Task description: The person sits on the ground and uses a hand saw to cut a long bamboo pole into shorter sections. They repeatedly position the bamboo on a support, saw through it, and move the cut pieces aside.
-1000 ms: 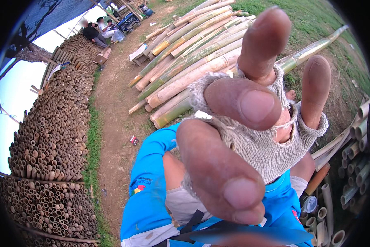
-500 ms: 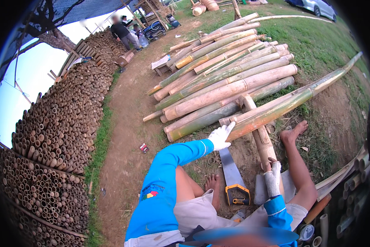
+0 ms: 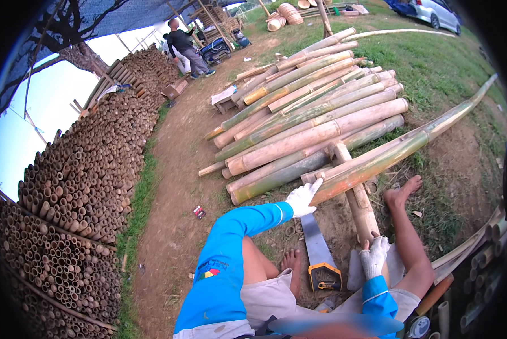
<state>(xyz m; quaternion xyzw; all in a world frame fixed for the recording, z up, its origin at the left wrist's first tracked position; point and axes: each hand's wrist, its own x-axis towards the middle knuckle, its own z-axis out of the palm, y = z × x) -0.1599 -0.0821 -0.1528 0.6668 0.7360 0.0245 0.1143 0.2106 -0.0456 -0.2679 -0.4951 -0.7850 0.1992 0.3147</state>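
My left hand, in a white glove, grips the near end of a long green-and-tan bamboo pole, its index finger stretched over the cut end. The pole slants away to the far right and lies across a thick bamboo support. My right hand, in a white glove with bare fingertips, rests against the lower part of that support, fingers loosely bent and apart, with nothing visible in them. Between my legs a handsaw with a yellow-and-black handle lies, blade pointing away from me.
Several bamboo poles lie in a pile ahead. A tall stack of cut bamboo pieces lines the left side. More bamboo is at the lower right. A person stands far off, near a small wooden stool.
My right hand has shifted down and turned on the support. My left hand stays at the pole's end. The far person has changed posture, and the view has tilted slightly.
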